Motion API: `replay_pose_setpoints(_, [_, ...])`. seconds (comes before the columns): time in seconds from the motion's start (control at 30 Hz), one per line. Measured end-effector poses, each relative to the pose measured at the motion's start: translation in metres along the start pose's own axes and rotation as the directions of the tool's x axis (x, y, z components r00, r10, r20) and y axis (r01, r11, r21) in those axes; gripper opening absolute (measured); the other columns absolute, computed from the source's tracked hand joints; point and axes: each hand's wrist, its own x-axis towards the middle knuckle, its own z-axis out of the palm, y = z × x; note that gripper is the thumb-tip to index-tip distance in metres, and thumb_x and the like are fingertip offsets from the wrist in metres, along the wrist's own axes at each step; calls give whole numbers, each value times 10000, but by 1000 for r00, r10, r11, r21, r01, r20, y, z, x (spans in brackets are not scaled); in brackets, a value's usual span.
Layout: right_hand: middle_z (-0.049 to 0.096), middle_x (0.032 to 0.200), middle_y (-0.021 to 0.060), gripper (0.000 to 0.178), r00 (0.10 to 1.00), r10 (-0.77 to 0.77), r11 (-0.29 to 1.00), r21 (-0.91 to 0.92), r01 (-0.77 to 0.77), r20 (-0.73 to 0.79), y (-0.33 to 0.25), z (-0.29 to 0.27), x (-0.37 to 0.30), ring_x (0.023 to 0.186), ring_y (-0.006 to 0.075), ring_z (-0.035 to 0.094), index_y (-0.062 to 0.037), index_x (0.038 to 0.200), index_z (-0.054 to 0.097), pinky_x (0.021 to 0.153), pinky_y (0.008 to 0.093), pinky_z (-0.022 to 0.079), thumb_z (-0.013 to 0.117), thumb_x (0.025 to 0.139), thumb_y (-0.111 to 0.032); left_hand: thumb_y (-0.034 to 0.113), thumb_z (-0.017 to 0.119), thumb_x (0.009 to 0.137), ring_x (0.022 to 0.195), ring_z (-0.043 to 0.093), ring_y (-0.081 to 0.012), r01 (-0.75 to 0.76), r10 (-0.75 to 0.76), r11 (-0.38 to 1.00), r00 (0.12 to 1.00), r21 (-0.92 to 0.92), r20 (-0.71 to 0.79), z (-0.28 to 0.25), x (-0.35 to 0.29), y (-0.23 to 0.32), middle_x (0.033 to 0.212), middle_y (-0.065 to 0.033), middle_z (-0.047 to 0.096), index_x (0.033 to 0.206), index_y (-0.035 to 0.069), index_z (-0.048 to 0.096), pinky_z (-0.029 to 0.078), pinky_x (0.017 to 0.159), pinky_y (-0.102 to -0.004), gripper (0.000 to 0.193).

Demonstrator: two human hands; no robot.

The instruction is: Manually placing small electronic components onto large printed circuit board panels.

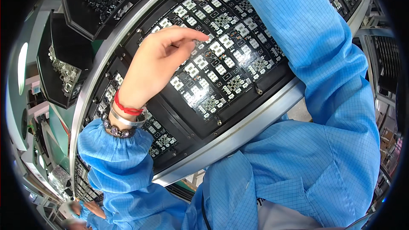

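My left hand (155,59) is over a dark circuit board (232,74) dotted with white rectangular parts. Its thumb and index finger are closed in a pinch just above the board. A tiny grey thing may sit between the fingertips, too small to name. Round the left wrist are a red cord (125,107), a silver bangle and a beaded bracelet. My right arm, in a blue checked sleeve (294,30), reaches across the board and out past the top edge, so the right hand is out of sight. The board lies in a black carrier frame (187,130) with small metal pins.
A black bin (70,21) with small dark parts stands at upper left. Below it, another black bin (47,70) holds clear pieces. A metal rail (230,145) runs along the near side of the carrier. At far lower left, another person's hand (94,208) shows.
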Motion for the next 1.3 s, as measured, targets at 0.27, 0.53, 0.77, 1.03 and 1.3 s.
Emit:
replay_pose_setpoints(0.27, [676, 773, 124, 138, 1000, 9, 1000, 0, -9, 6, 6, -3, -4, 706, 214, 651, -26, 834, 694, 690, 298, 511, 652, 738, -115, 5, 514, 846, 807, 592, -301, -121, 148, 957, 986, 264, -83, 15, 7, 6, 856, -140, 588, 970, 4, 608, 462, 718, -330, 156])
replay_pose_setpoints(0.53, [678, 782, 122, 139, 999, 26, 999, -25, -25, 27, -2, -6, -3, 717, 219, 649, -29, 840, 696, 700, 307, 511, 642, 750, -120, -24, 500, 871, 816, 523, -120, -76, 87, 982, 995, 175, -55, 18, 4, 0, 910, -69, 557, 1048, -4, 613, 416, 727, -230, 211])
replay_pose_setpoints(0.77, [678, 782, 123, 139, 998, 29, 999, -42, -27, 52, -9, -11, -6, 721, 224, 649, -31, 841, 698, 709, 313, 511, 640, 754, -123, -34, 542, 827, 777, 578, -182, -82, 95, 991, 987, 104, -130, 23, 1, -3, 877, -94, 590, 1009, 3, 648, 450, 705, -254, 213])
replay_pose_setpoints(1.03, [680, 787, 124, 142, 997, 56, 997, -62, -53, 55, -11, -12, -9, 722, 229, 650, -30, 836, 699, 714, 315, 512, 642, 756, -133, -36, 597, 797, 776, 580, -172, -89, 105, 989, 985, 117, -139, 27, -1, -5, 896, -95, 598, 1009, 14, 655, 460, 704, -256, 225])
replay_pose_setpoints(1.3, [684, 816, 129, 145, 997, 46, 998, -46, -43, 62, -9, -9, -8, 765, 231, 661, -24, 842, 697, 737, 305, 514, 643, 761, -132, -64, 654, 677, 789, 606, -218, -192, 295, 861, 943, 471, -156, 29, 1, -6, 837, -60, 663, 1036, 85, 636, 496, 682, -293, 389])
